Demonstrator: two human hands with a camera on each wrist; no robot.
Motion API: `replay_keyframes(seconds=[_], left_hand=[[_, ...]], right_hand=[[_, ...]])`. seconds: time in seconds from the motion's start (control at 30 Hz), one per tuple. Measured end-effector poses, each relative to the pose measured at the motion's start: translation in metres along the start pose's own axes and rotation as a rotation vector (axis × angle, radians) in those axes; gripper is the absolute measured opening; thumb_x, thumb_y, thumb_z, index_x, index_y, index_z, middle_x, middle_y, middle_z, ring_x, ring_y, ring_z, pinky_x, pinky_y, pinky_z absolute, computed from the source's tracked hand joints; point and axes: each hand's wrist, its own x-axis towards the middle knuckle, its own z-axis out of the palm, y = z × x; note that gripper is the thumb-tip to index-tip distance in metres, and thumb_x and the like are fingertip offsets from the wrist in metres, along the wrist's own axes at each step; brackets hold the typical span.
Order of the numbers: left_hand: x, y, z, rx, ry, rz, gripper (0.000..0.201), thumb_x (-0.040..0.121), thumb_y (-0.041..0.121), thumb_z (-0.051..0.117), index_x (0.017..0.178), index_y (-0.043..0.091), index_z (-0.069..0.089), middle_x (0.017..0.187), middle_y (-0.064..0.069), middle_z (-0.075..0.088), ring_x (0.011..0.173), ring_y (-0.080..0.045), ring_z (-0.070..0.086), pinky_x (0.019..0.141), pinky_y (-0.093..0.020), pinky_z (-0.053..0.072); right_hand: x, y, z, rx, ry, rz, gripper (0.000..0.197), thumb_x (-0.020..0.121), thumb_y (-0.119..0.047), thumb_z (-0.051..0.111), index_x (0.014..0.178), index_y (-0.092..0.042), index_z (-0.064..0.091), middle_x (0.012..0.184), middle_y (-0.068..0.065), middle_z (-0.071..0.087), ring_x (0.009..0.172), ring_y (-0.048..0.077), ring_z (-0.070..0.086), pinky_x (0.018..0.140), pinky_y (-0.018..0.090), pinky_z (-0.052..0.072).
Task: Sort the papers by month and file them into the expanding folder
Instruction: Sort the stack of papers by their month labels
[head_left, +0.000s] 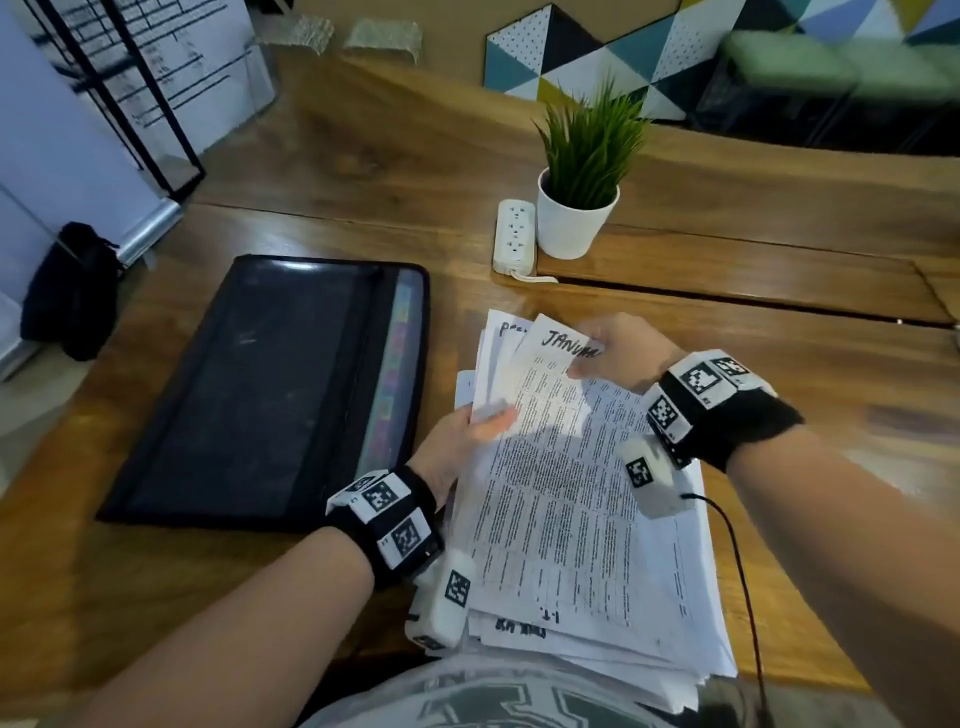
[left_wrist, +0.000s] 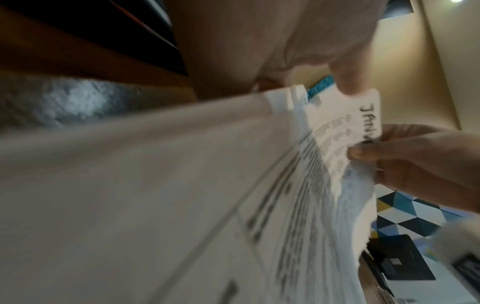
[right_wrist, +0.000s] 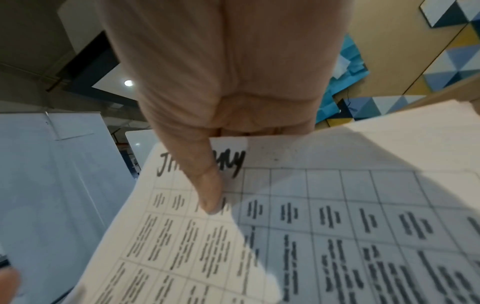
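Papers (head_left: 582, 519) sit stacked at my tabletop's near edge. My right hand (head_left: 618, 353) pinches the January sheet (head_left: 550, 374); my left hand (head_left: 457, 441) grips several fanned behind. Loose pinches could spill them. Folder (head_left: 270, 389) lies closed, left.

Office or shared workspace. Long wooden desk (head_left: 322, 171) with a white power strip (head_left: 514, 235) just beside a small potted plant (head_left: 579, 192) at upper centre. Whiteboard (head_left: 171, 73) with written lines on a black stand, upper left. Geometric patterned wall panel (head_left: 597, 52) top right. Printed papers (head_left: 582, 519) and a black expanding folder (head_left: 260, 395) lie on the desk.
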Motion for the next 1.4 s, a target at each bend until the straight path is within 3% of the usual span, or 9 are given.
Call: replay_keyframes(seconds=[0.13,0.3,0.43,0.5,0.63,0.9,1.1,1.23,1.4], left_hand=[[-0.003,-0.014,0.001,0.112,-0.016,0.061,0.04,0.086,0.013,0.067,0.124,0.011,0.058,0.119,-0.003,0.066,0.11,-0.016,0.063,0.098,-0.038,0.048],[-0.007,-0.018,0.002,0.239,-0.05,0.057,0.027,0.089,0.011,0.063,0.116,0.011,0.063,0.109,-0.002,0.07,0.104,-0.016,0.065,0.098,-0.043,0.048],[-0.02,0.003,0.002,0.179,-0.209,0.091,0.029,0.089,0.04,0.057,0.104,0.017,0.067,0.105,-0.001,0.07,0.097,-0.014,0.067,0.088,-0.03,0.053],[-0.014,0.011,-0.004,0.134,-0.073,0.141,0.039,0.092,0.046,0.042,0.101,0.019,0.068,0.108,0.001,0.068,0.099,-0.011,0.063,0.085,-0.026,0.049],[0.02,0.011,-0.022,0.281,0.262,0.142,0.019,0.089,0.032,0.058,0.075,0.027,0.069,0.086,0.006,0.068,0.089,-0.013,0.062,0.088,-0.039,0.049],[0.041,0.018,-0.006,0.519,0.354,0.066,0.03,0.084,0.016,0.066,0.111,0.017,0.053,0.098,0.009,0.058,0.087,-0.009,0.055,0.061,-0.017,0.038],[0.034,0.02,-0.004,0.356,0.288,0.174,0.024,0.09,0.011,0.055,0.079,-0.007,0.064,0.077,-0.013,0.066,0.069,-0.016,0.052,0.063,-0.027,0.038],[0.017,0.024,-0.007,0.262,0.185,0.188,0.013,0.084,0.001,0.066,0.074,0.009,0.07,0.059,0.011,0.066,0.056,0.003,0.056,0.057,-0.011,0.043],[0.012,0.019,-0.014,0.166,0.175,0.147,0.014,0.074,0.001,0.076,0.086,0.005,0.072,0.086,-0.01,0.074,0.082,-0.019,0.07,0.079,-0.033,0.057]], right_hand=[[0.005,-0.005,0.013,-0.056,0.111,-0.073,0.041,0.081,-0.018,0.068,0.119,-0.015,0.053,0.12,0.002,0.056,0.11,0.024,0.055,0.091,0.032,0.046],[-0.008,-0.003,0.001,-0.02,-0.046,-0.14,0.079,0.075,-0.018,0.074,0.141,-0.021,0.031,0.129,-0.005,0.05,0.11,0.016,0.055,0.091,0.026,0.044],[-0.024,0.006,-0.001,-0.197,-0.21,-0.186,0.013,0.081,-0.021,0.069,0.086,-0.031,0.065,0.089,-0.014,0.068,0.079,0.009,0.066,0.07,0.022,0.052],[-0.036,0.012,0.005,-0.237,-0.227,-0.204,0.022,0.084,-0.022,0.066,0.07,-0.037,0.058,0.074,-0.016,0.062,0.069,0.006,0.063,0.058,0.017,0.048],[-0.056,0.029,0.025,-0.344,-0.041,-0.391,0.017,0.082,-0.015,0.066,0.093,-0.025,0.074,0.091,-0.004,0.068,0.085,0.012,0.062,0.074,0.026,0.05],[-0.059,0.06,0.07,-0.165,0.239,-0.478,0.043,0.058,0.01,0.068,0.088,-0.019,0.075,0.089,0.002,0.071,0.079,0.024,0.066,0.065,0.041,0.056],[-0.054,0.06,0.071,-0.087,0.293,-0.359,0.036,0.063,0.01,0.072,0.083,-0.02,0.074,0.137,0.022,0.045,0.122,0.039,0.048,0.095,0.047,0.042],[-0.044,0.058,0.065,-0.059,0.226,-0.34,0.032,0.071,0.007,0.068,0.089,-0.019,0.075,0.152,0.013,0.024,0.139,0.029,0.027,0.107,0.035,0.03],[-0.039,0.049,0.066,-0.073,0.192,-0.397,0.039,0.068,0.011,0.064,0.091,-0.018,0.075,0.147,0.011,0.035,0.13,0.028,0.044,0.099,0.031,0.038]])
